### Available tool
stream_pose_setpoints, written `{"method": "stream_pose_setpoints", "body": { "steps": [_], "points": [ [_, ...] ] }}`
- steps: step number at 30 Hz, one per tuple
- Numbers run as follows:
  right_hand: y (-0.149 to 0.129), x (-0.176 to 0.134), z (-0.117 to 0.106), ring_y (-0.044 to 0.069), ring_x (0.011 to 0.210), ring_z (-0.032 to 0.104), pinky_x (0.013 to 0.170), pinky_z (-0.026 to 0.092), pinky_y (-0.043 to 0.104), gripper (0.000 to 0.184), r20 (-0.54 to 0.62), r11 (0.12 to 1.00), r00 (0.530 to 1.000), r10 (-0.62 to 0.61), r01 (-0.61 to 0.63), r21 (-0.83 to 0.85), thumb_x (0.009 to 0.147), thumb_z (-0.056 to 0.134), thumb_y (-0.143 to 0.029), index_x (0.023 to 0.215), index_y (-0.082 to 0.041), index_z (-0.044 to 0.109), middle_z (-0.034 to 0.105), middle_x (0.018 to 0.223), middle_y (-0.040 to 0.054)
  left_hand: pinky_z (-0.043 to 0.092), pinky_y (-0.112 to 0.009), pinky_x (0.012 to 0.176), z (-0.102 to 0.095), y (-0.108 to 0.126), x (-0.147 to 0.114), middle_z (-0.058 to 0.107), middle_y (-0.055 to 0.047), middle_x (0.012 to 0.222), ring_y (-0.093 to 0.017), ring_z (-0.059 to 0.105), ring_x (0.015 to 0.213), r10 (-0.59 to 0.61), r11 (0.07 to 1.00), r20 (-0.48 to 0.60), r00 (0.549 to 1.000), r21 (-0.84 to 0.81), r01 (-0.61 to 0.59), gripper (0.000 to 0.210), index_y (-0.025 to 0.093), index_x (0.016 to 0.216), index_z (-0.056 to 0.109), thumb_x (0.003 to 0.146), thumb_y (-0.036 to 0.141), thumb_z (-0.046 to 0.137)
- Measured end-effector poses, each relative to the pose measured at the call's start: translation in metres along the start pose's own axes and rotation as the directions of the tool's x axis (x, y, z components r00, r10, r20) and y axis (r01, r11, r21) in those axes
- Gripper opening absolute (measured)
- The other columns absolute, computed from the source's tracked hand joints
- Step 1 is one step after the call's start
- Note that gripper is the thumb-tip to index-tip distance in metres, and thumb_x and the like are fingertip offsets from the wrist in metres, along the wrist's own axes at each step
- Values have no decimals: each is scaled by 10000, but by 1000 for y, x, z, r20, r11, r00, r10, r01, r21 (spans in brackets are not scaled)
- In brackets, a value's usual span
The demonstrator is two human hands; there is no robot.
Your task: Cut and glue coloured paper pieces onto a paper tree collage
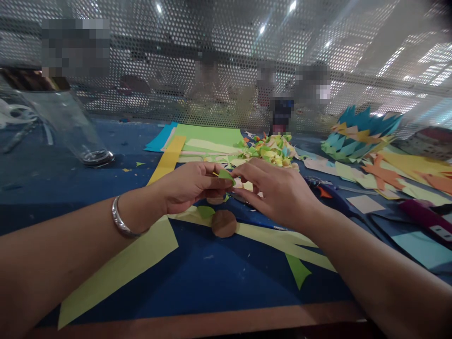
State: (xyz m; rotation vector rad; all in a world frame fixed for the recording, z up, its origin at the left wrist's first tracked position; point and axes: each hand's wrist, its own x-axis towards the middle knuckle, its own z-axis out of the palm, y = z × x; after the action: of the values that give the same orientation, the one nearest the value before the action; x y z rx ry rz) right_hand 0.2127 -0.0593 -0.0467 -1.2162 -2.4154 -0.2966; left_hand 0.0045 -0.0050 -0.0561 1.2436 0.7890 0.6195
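Note:
My left hand point(192, 186) pinches a small piece of green paper point(226, 176) between thumb and fingers. Close on its right is my right hand point(271, 188), its bent fingertips at the edge of the paper and its thumb apart below them. Just under the hands, a round brown disc point(224, 223) lies on a pale yellow-green paper strip point(190, 215). Another brown disc point(215, 199) is partly hidden behind my left hand. A green offcut point(298, 270) rests nearer the table's front edge.
A heap of paper scraps point(271, 149) and stacked coloured sheets point(212, 134) lie beyond the hands. To the left stands a clear bottle point(77, 122). Rightward are a zigzag paper crown point(360, 134), dark-handled scissors point(332, 195) and a purple tool point(427, 216).

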Motion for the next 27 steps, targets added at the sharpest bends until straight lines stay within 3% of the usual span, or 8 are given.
{"method": "stream_pose_setpoints", "body": {
  "steps": [5, 10, 13, 17, 27],
  "points": [
    [0, -1, -2, 135, 703, 597, 593, 352, 274, 232, -69, 998, 997, -41, 44, 41, 985, 565, -259, 1199, -219, 644, 687, 1061, 45, 500, -235, 682, 0, 2, -1, 676, -20, 837, -103, 598, 727, -42, 999, 68, 997, -5, 42, 240, 177, 838, 676, 725, 264, 870],
    [4, 0, 1, 172, 806, 606, 665, 387, 280, 172, -34, 990, 997, -76, 80, 119, 998, 522, -245, 1024, -210, 688, 674, 997, 60, 481, -229, 677, 0, 2, -4, 672, -13, 826, -101, 604, 721, -30, 999, 78, 996, 26, 28, 248, 176, 897, 673, 745, 253, 853],
    [8, 1, 3, 167, 798, 581, 672, 390, 273, 141, -12, 980, 999, -45, 47, 195, 980, 542, -227, 961, -191, 676, 642, 925, 53, 475, -227, 649, 5, 3, -7, 671, -15, 779, -97, 608, 673, 37, 991, 10, 999, 129, -38, 167, 154, 862, 686, 781, 240, 805],
    [10, 3, 2, 144, 742, 543, 653, 381, 257, 94, 13, 951, 1000, 18, -21, 309, 946, 573, -205, 903, -176, 651, 604, 849, 29, 525, -228, 696, 13, 4, -9, 714, -33, 815, -125, 700, 761, 99, 975, -75, 992, 208, -82, 27, 158, 847, 708, 834, 174, 691],
    [6, 6, -1, 123, 679, 515, 600, 352, 246, 61, 49, 914, 991, 122, -131, 384, 892, 589, -168, 838, -176, 615, 586, 790, 6, 586, -235, 682, 12, 2, -8, 760, -42, 754, -163, 758, 756, 111, 974, -69, 991, 207, -95, 123, 173, 796, 716, 855, 278, 690]
  ]
}}
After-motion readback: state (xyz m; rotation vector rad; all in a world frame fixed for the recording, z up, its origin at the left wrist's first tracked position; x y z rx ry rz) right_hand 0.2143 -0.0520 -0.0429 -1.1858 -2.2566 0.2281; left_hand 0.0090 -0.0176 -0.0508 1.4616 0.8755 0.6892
